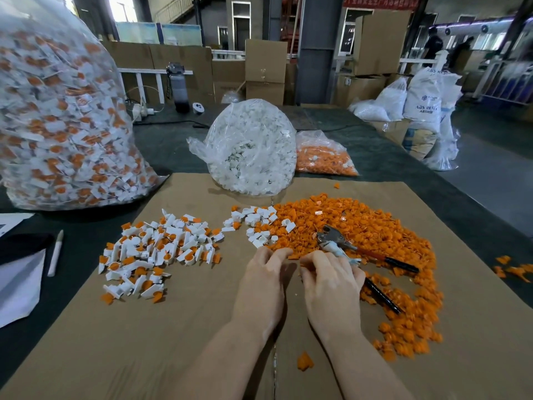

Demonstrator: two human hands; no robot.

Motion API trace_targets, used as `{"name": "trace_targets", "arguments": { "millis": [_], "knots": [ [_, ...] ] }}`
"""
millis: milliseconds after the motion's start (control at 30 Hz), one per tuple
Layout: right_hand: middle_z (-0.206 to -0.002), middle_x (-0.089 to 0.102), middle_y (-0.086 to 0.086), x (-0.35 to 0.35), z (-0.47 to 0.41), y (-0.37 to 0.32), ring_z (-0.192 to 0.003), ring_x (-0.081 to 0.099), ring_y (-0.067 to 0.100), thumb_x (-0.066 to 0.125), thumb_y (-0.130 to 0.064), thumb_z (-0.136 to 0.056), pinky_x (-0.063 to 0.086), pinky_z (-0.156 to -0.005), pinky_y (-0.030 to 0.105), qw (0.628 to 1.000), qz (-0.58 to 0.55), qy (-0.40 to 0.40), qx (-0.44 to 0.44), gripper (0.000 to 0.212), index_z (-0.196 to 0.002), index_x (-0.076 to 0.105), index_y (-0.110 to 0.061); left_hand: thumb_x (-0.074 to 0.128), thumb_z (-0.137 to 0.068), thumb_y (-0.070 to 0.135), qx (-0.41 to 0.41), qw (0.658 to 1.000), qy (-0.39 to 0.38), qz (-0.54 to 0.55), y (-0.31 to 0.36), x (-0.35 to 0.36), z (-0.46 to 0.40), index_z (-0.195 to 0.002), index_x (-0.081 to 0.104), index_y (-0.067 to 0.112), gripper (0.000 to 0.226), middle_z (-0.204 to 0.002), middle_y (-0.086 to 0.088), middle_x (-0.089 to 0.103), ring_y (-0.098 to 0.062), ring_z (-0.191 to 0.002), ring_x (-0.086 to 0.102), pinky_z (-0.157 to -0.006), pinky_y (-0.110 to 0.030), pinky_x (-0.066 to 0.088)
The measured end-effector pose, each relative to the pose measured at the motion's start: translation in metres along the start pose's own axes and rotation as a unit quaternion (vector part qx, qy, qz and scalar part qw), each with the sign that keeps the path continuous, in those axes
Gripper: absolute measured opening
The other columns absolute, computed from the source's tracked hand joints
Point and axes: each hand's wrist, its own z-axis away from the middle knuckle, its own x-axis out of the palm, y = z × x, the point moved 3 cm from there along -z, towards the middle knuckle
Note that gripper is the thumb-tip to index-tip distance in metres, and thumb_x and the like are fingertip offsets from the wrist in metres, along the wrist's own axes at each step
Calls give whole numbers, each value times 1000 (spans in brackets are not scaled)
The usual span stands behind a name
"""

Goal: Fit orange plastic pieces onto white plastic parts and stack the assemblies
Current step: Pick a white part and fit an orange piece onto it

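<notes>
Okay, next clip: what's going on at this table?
A person is assembling small plastic parts on a cardboard sheet. Both hands, left hand and right hand, meet at the near edge of the loose orange pieces, fingers curled; what they pinch is hidden. Finished orange-and-white assemblies lie to the left, a few white parts sit ahead, and pliers rest on the orange heap.

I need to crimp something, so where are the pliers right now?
In the head view the pliers lie on the loose orange pieces, right of centre, just beyond the right hand.
</notes>
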Motion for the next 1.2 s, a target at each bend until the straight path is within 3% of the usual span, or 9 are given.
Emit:
{"name": "trace_targets", "arguments": {
  "millis": [133, 300, 400, 567, 667, 767, 833, 967, 1200],
  "knots": [
    [-71, 64, -4, -1, 1, 1, -68, 59, 22, 79, -10, -73, 41, -72, 40, 1000, -5, 1, 0, 15, -76, 65, -16, 55, -93, 23, -5, 1000, -6, -2, -1, 1, 2, -122, 58, 30, 30, -100, 10, 35, -2, -89, 40, -70, -7, 30],
    [-67, 63, -5, 0, 1, 1, -64, 59, 22, 81, -8, -69, 42, -70, 40, 1000, -4, 3, -5, 19, -74, 65, -16, 54, -92, 18, 6, 1000, 2, 9, 2, 1, 0, -106, 56, 17, 14, -100, 3, 45, -15, -89, 48, -71, -22, 37],
    [-65, 62, -4, 2, 1, 2, -64, 59, 21, 80, -7, -70, 40, -71, 39, 1000, -10, -10, 4, 19, -73, 63, -17, 55, -90, 10, -22, 998, 33, 55, 0, -3, 1, -90, 48, 22, 13, -89, 8, 46, -5, -75, 45, -65, -16, 34],
    [-64, 63, -4, 1, -1, 2, -62, 61, 20, 80, -8, -72, 37, -71, 36, 999, -41, -7, 0, 16, -73, 66, -15, 59, -90, 13, -84, 989, 48, 108, -9, -10, -1, -116, 62, 19, 27, -97, 9, 49, -4, -85, 49, -71, -5, 31],
    [-64, 63, -4, -1, -1, 0, -61, 60, 19, 80, -10, -72, 36, -72, 35, 999, -52, -2, -9, 15, -71, 66, -14, 63, -88, 15, -107, 983, 47, 144, -10, -13, 0, -95, 67, 24, 12, -89, 11, 53, 1, -77, 49, -67, 1, 34],
    [-64, 63, -4, -2, -1, -1, -61, 60, 19, 79, -12, -73, 34, -72, 34, 998, -58, -1, -11, 14, -70, 65, -13, 65, -86, 14, -136, 967, 49, 207, -13, -13, 1, -77, 58, 28, 18, -80, 8, 61, -2, -75, 56, -62, -4, 39],
    [-63, 63, -4, -3, -1, -2, -60, 59, 19, 79, -11, -73, 36, -71, 34, 998, -57, 1, -16, 15, -70, 65, -13, 63, -87, 15, -143, 964, 43, 221, -12, -12, 1, -80, 58, 28, 16, -82, 7, 61, -7, -77, 57, -62, -5, 39],
    [-63, 62, -4, -3, -1, -3, -59, 59, 19, 78, -10, -74, 39, -70, 36, 998, -54, -4, -23, 14, -71, 65, -12, 54, -93, 16, -110, 978, 27, 178, -11, -11, -1, -104, 63, 25, 17, -96, 8, 54, -2, -86, 48, -69, 3, 32],
    [-66, 62, -5, -3, -1, -5, -62, 57, 15, 75, -13, -78, 35, -73, 30, 995, -87, -28, -41, 10, -75, 65, -12, 57, -91, 16, -132, 962, 17, 237, -12, -11, 1, -82, 53, 29, 16, -79, 5, 61, -8, -75, 58, -61, -8, 41]
  ]
}}
